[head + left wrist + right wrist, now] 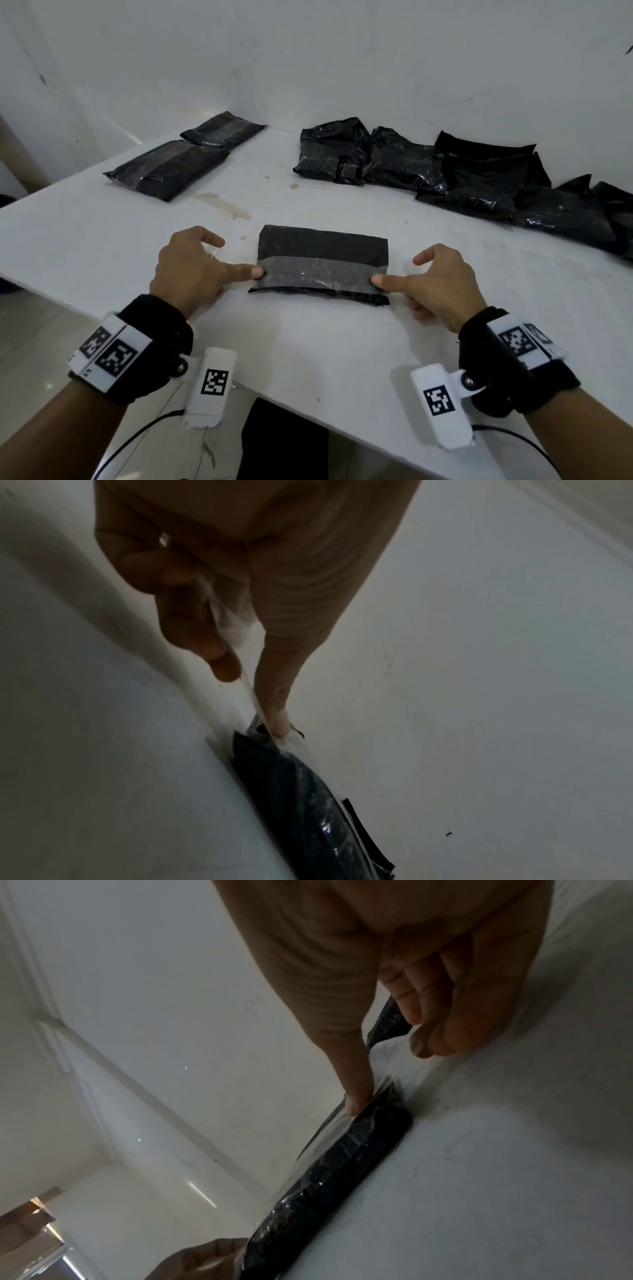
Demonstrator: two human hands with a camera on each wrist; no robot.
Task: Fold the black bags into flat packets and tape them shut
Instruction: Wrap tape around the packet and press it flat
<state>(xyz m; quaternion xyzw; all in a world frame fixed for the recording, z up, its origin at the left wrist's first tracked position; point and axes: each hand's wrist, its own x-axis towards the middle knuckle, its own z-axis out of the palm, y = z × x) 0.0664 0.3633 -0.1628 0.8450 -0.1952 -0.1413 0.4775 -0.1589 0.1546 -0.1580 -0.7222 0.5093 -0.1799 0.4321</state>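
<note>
White matte table, flat glossy black packet under clear tape, left hand and right hand thumbs straight on tape ends.

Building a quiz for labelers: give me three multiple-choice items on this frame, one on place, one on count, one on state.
1. Where is the packet being taped?
A. near table edge, between the hands
B. far left corner
C. on the floor

2. How many taped packets lie at far left?
A. none
B. two
C. five

3. What are the hands doing?
A. thumbs pressing the tape ends
B. lifting the packet
C. resting idle

Answers: A, it lies between left hand and right hand; B, two lie there; A, a thumb sits on each tape end.
</note>
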